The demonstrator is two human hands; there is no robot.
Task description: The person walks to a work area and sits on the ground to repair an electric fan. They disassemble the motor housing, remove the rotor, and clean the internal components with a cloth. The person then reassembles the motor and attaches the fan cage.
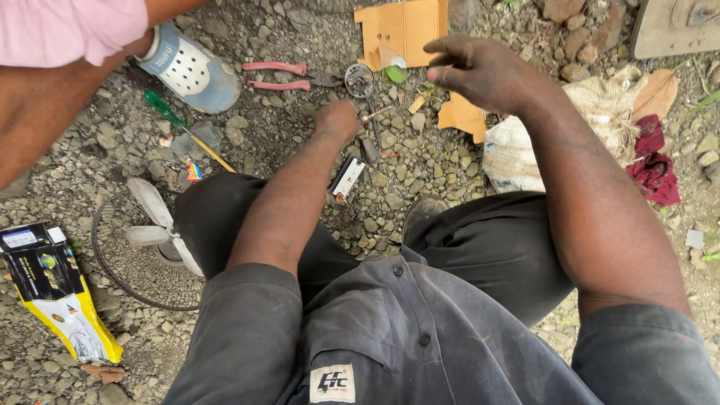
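Here, a small brass-tipped metal part [373, 115] lying on loose grey gravel [420, 161] is reached for by the curled, downturned left hand [337, 120], the right hand [480, 71] hovering half-open, and could easily be lost between stones.

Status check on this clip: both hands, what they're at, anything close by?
Left hand down on the gravel, closed, by a small metal part. Right hand raised, open, empty. Pink-handled pliers and round metal disc just beyond.
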